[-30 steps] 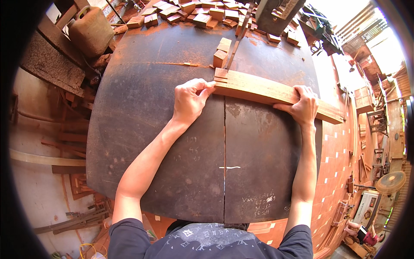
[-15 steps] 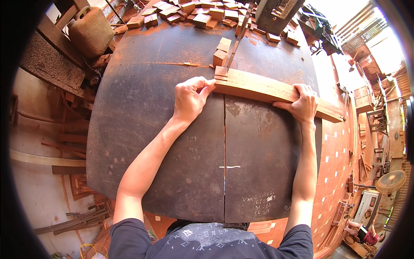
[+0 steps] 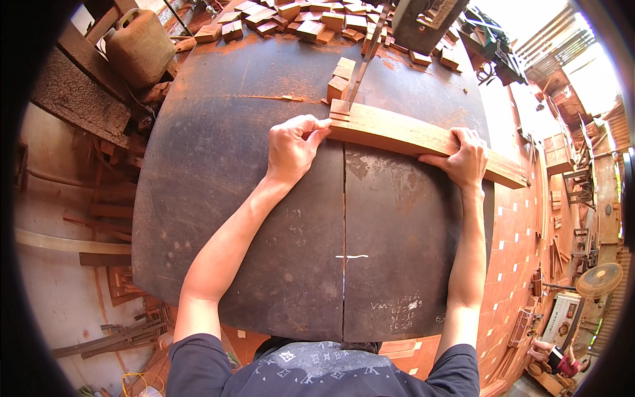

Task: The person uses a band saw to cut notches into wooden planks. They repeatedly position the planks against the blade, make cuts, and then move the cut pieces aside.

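Observation:
A long reddish-brown wooden board (image 3: 403, 133) lies across the dark saw table (image 3: 231, 192). Its left end meets the upright band saw blade (image 3: 362, 74), which stands in the wood near that end. My left hand (image 3: 292, 147) pinches the board's left corner between thumb and bent fingers. Farther right, my right hand (image 3: 465, 159) grips the board, fingers over the top and thumb along the near side. Small cut wood blocks (image 3: 338, 88) stand in a short row just beyond the board's left end.
Many offcut blocks (image 3: 309, 30) are heaped at the table's far edge, with sawdust around them. The saw's dark guide housing (image 3: 426, 23) hangs above. A dusty jerrycan (image 3: 140, 47) stands far left; a fan (image 3: 598, 279) and a seated person (image 3: 562, 359) are at right.
The board and both hands have crept very slightly forward against the blade. Both grips look the same.

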Demonstrator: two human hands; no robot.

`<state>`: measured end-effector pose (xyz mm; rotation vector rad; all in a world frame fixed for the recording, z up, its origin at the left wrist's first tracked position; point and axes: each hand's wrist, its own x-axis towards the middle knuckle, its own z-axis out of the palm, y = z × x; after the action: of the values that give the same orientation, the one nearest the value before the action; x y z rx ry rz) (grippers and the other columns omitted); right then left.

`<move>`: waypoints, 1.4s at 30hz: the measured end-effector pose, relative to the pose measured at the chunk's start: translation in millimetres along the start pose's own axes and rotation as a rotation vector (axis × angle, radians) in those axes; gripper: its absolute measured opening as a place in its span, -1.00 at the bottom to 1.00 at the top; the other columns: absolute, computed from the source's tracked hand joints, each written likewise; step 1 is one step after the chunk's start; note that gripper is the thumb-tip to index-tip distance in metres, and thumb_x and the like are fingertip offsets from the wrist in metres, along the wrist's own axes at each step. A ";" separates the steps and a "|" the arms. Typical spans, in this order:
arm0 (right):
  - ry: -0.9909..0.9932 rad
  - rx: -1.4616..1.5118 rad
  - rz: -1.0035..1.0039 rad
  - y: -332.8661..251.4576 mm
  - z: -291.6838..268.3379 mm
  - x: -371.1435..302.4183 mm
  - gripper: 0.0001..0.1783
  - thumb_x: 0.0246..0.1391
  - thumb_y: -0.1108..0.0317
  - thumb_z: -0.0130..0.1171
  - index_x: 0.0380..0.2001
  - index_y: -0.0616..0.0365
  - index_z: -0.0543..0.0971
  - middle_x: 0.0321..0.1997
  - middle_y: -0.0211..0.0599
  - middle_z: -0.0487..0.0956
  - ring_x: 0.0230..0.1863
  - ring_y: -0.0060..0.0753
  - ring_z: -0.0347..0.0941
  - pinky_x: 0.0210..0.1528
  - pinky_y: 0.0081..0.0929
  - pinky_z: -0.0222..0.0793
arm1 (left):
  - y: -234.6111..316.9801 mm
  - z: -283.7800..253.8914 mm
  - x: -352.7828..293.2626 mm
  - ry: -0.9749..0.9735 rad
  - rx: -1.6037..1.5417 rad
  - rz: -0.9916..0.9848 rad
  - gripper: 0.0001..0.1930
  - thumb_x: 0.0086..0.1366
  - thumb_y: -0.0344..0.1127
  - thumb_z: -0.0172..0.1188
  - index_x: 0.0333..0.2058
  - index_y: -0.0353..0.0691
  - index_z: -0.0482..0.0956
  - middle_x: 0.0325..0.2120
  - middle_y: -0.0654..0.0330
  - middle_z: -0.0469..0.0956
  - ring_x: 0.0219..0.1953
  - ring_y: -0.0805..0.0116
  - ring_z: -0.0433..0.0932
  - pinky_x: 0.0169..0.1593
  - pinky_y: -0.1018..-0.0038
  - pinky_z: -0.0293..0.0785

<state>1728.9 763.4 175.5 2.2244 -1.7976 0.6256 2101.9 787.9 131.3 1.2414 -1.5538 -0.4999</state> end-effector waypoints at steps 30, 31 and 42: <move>-0.011 0.025 0.009 -3.7 -4.0 -2.7 -0.04 -0.53 -0.46 0.74 -0.24 0.11 0.69 -0.19 -0.28 0.68 -0.11 -0.08 0.63 0.13 -0.15 0.45 | -1.2 1.3 -6.9 0.049 -0.026 0.007 -0.91 0.33 -0.48 0.52 -0.21 -0.29 0.83 -0.43 0.16 0.81 -0.42 0.64 0.61 -0.33 0.53 0.52; -0.006 0.022 0.002 -2.6 -4.3 -3.9 -0.05 -0.53 -0.46 0.74 -0.24 0.11 0.69 -0.19 -0.28 0.68 -0.12 -0.08 0.63 0.13 -0.15 0.44 | 0.5 2.0 -6.2 0.058 -0.040 0.009 -0.91 0.33 -0.48 0.53 -0.20 -0.29 0.84 -0.45 0.16 0.80 -0.43 0.64 0.60 -0.33 0.52 0.51; -0.002 -0.004 -0.001 -4.0 -5.4 -3.8 -0.05 -0.54 -0.48 0.73 -0.26 0.10 0.69 -0.20 -0.30 0.67 -0.11 -0.10 0.63 0.14 -0.15 0.44 | -1.3 0.5 -5.6 0.015 -0.026 -0.028 -0.95 0.35 -0.52 0.49 -0.24 -0.32 0.80 -0.32 0.15 0.86 -0.34 0.65 0.67 -0.26 0.55 0.58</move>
<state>1731.1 769.9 179.0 2.2233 -1.7971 0.6192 2101.6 792.2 127.5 1.2459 -1.5147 -0.5256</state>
